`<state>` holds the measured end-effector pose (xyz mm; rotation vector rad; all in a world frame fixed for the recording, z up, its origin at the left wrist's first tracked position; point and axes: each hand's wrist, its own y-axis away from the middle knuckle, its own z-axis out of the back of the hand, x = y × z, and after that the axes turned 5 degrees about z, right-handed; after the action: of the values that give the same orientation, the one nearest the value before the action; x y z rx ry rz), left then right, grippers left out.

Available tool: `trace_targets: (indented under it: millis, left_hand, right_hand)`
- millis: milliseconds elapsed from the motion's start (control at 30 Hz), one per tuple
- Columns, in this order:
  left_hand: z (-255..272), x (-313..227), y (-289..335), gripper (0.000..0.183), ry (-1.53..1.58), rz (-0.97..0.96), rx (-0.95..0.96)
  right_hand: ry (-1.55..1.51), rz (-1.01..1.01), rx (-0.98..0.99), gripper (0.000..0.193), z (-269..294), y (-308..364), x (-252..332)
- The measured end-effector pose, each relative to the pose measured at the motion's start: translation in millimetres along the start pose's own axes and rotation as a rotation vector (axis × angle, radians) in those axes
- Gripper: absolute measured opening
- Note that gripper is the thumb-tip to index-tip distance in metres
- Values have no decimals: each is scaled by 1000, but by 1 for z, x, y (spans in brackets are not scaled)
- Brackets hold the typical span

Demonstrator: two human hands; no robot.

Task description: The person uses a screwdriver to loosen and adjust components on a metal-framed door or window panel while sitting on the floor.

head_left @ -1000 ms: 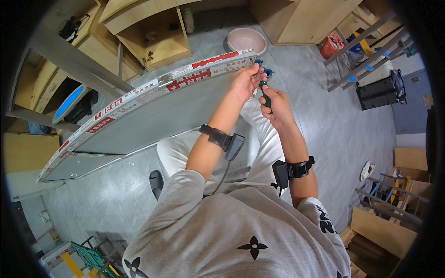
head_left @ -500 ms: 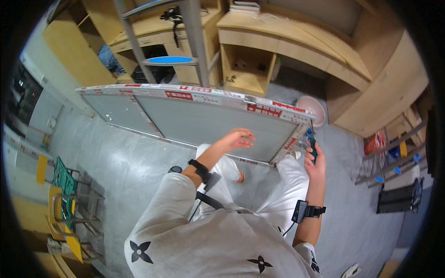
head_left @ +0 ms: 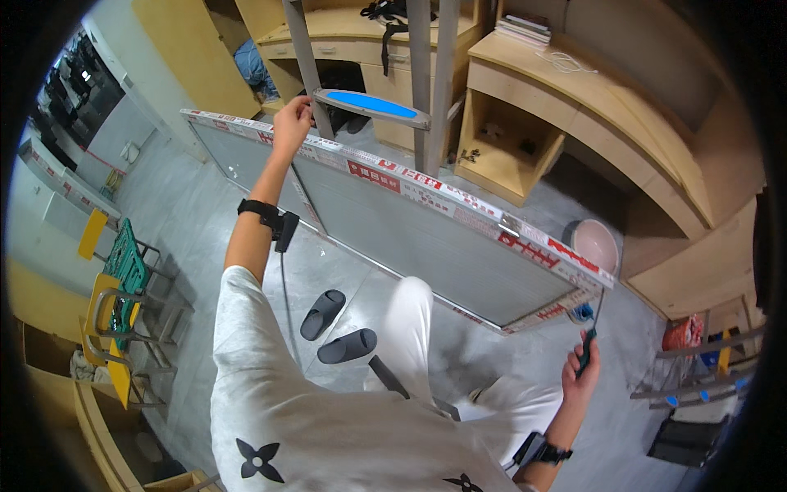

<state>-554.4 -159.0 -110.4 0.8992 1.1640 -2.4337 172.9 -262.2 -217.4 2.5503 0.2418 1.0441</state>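
Note:
A long framed panel [head_left: 410,238] with grey infill stands on edge across the floor in front of me, its pale frame wrapped in red-and-white printed film. My right hand [head_left: 580,373] is closed around the dark green handle of a screwdriver [head_left: 586,353]. The thin shaft points up toward the panel's near right corner; whether the tip touches it I cannot tell. My left hand [head_left: 293,127] is raised over the panel's top edge, beside a metal ladder [head_left: 418,90] with a blue step. Its fingers are loosely bent and slightly apart, with nothing visible in them.
Two dark slippers [head_left: 347,346] lie on the floor near my legs. Wooden desks [head_left: 566,90] and a cabinet line the far side. A pink basin [head_left: 594,244] sits behind the panel's right end. On the left, a green tool case [head_left: 127,262] rests on yellow chairs.
My left hand has moved from in front of the panel up and left over its top edge. My right hand, still on the screwdriver, sits lower in view. The view has shifted, and the slippers now show.

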Motion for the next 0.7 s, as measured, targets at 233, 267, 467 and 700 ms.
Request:
trace_targets:
  millis: [233, 267, 467, 700]
  left_hand:
    - [-5, 1, -61, 26, -744, -258, 133]
    - [-7, 7, -64, 28, -786, -230, 184]
    - [-14, -6, -89, 22, -905, -124, 362]
    - [0, 4, -94, 13, -903, -94, 468]
  right_hand:
    - [85, -6, -143, 36, -25, 21, 15]
    - [118, -19, -158, 37, -31, 25, 22]
    - [219, -207, -273, 36, -51, 30, 57]
    - [498, -388, -394, 26, -109, 47, 96]
